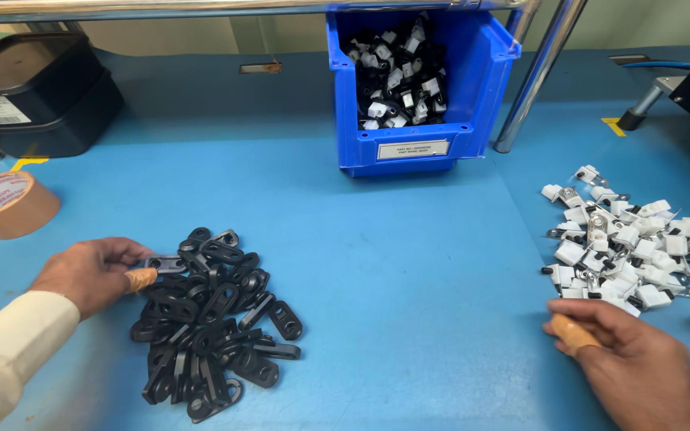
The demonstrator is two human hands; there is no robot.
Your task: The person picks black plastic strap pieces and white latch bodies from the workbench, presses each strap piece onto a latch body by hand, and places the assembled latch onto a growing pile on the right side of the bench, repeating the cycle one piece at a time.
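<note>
Blue table (409,263) carrying two loose heaps: black plastic links (209,319) at left, white clips (624,247) at right. Left hand (93,273) pinches one black link (165,262) at the heap's edge; right hand (640,363), fingers curled and holding nothing visible, touches the white heap. Blue bin (417,88) behind holds joined black-and-white pieces, roughly half full; both heaps remain large.
</note>
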